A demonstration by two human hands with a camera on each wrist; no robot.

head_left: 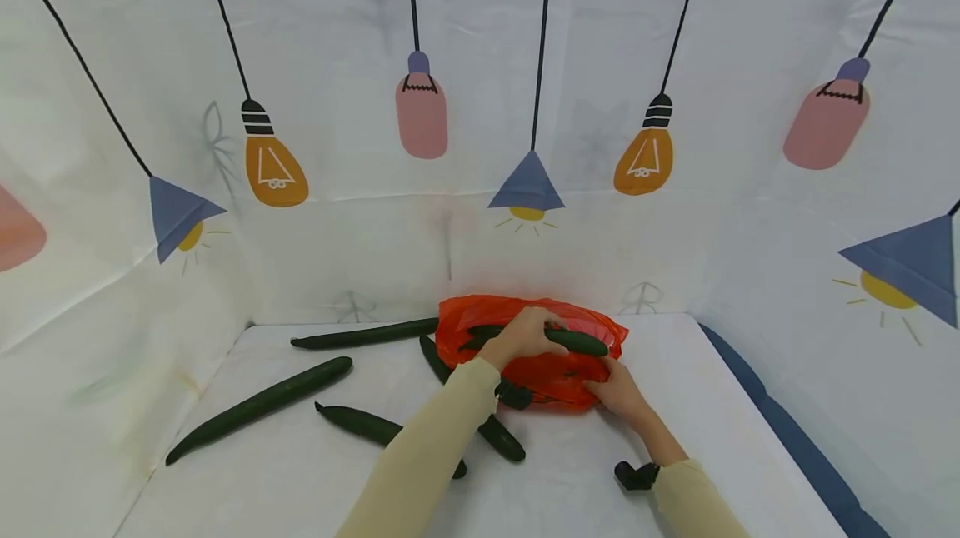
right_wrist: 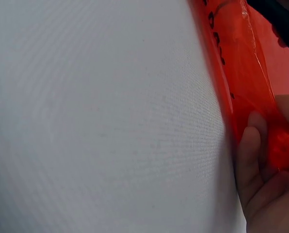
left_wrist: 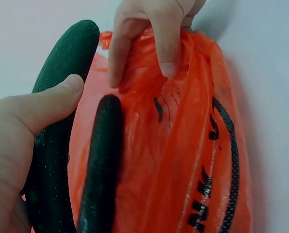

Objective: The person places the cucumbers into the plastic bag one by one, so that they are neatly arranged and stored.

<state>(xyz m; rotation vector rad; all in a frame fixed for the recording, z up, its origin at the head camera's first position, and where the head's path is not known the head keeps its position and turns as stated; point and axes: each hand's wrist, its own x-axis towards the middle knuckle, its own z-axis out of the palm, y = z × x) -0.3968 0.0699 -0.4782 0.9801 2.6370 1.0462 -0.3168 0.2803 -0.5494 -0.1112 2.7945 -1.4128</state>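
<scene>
An orange plastic bag [head_left: 540, 371] with black print lies at the back middle of the white table [head_left: 300, 488]. My left hand [head_left: 521, 336] grips a dark green cucumber [head_left: 577, 342] over the bag's opening; the left wrist view shows my thumb [left_wrist: 47, 104] on this cucumber [left_wrist: 57, 145] beside a second cucumber [left_wrist: 101, 170] inside the orange bag [left_wrist: 183, 160]. My right hand [head_left: 617, 391] pinches the bag's edge at its right front. In the right wrist view my fingers [right_wrist: 253, 155] curl round the orange film [right_wrist: 241, 82].
Several long cucumbers lie loose on the table: one at the back [head_left: 363, 335], one at the left [head_left: 258, 409], one nearer me [head_left: 360, 424] and one under my left forearm [head_left: 498, 436]. White cloth walls printed with lamps enclose the table. A black wrist device [head_left: 636, 475] sits on my right sleeve.
</scene>
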